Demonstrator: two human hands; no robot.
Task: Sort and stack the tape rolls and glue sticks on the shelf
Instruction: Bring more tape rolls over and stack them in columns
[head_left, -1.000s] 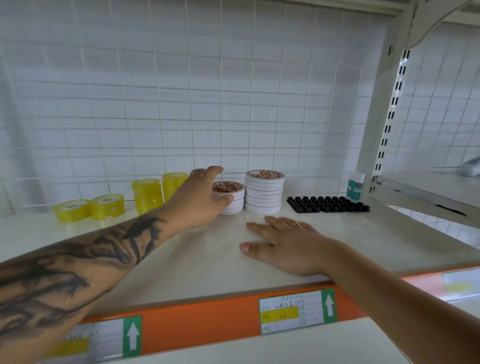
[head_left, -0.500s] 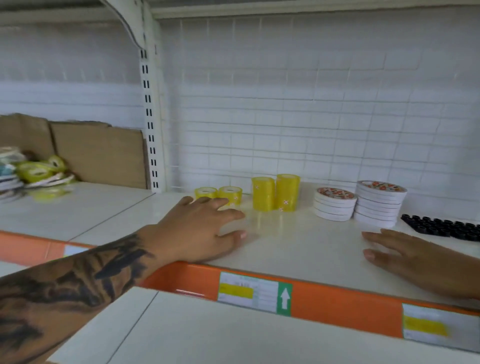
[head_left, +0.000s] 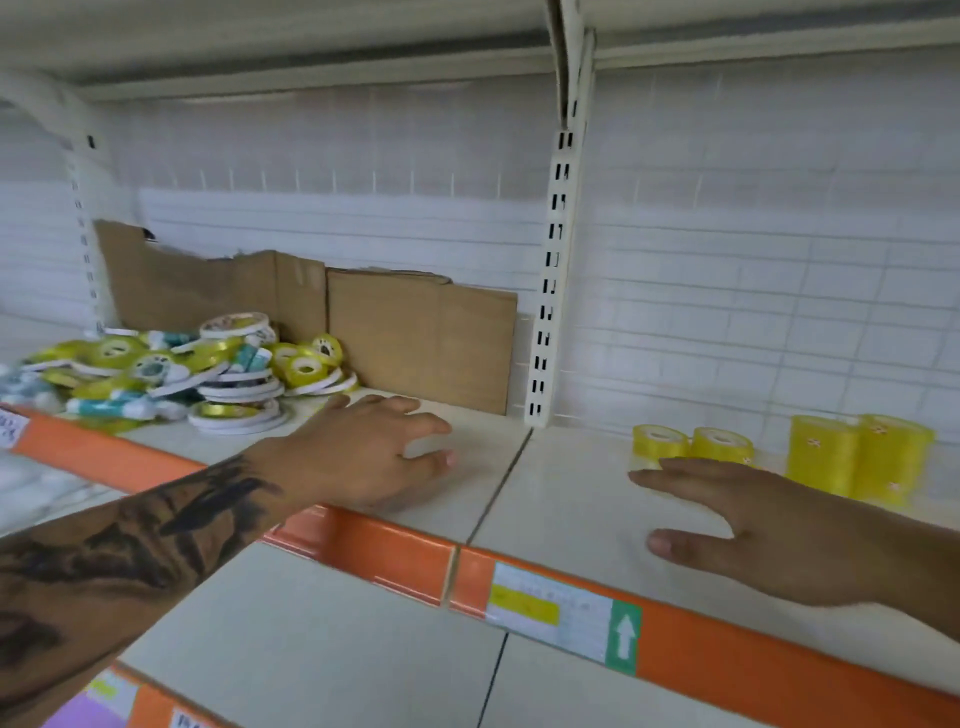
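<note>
On the white metal shelf (head_left: 571, 499), both the left hand (head_left: 363, 452) and right hand (head_left: 769, 530) are spread, holding nothing; the jumbled pile of light, stiff tape rolls (head_left: 208, 369) likely lifts easily by the rims.

A white slotted upright (head_left: 553, 291) divides the white wire-grid back wall (head_left: 753, 270). Left of the upright, brown cardboard sheets (head_left: 421, 343) lean against the wall. Below the upright runs an orange shelf edge (head_left: 374, 556) with a price label (head_left: 563, 616).

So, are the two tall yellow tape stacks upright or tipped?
Upright: both tall yellow tape stacks stand straight on the shelf, side by side.
</note>
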